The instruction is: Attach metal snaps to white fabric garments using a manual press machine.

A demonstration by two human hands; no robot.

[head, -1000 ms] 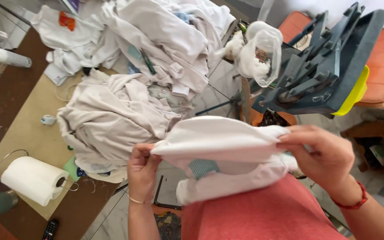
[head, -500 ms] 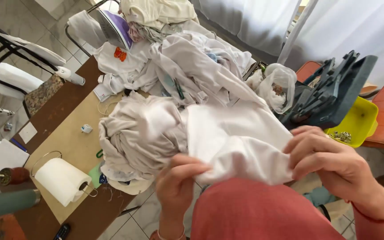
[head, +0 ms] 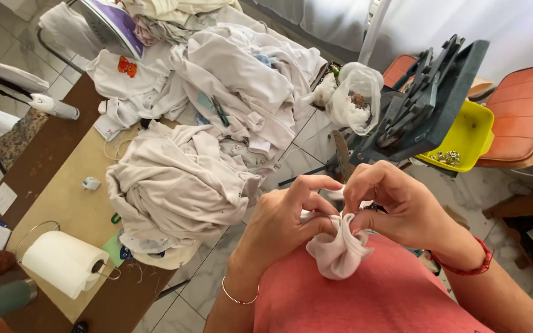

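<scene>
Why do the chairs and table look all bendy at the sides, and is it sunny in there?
Head view: the wide lens bends things near the edges, like the orange chair and the table. Soft daylight, no harsh shadows; the white curtain glows bright. Both hands, left and right, and the bunched cloth look sharp.

Pale pink-white bunched cloth (head: pixel 338 251) above a coral-red shirt (head: pixel 377 296); beyond it, cream garments (head: pixel 177 185), a yellow tray (head: pixel 464 132), an orange-brown chair seat (head: pixel 522 111).

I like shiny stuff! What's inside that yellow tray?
In the yellow tray, a small cluster of shiny metal pieces lies near the front edge. The dark press covers the tray's left part, so anything there is hidden.
</scene>
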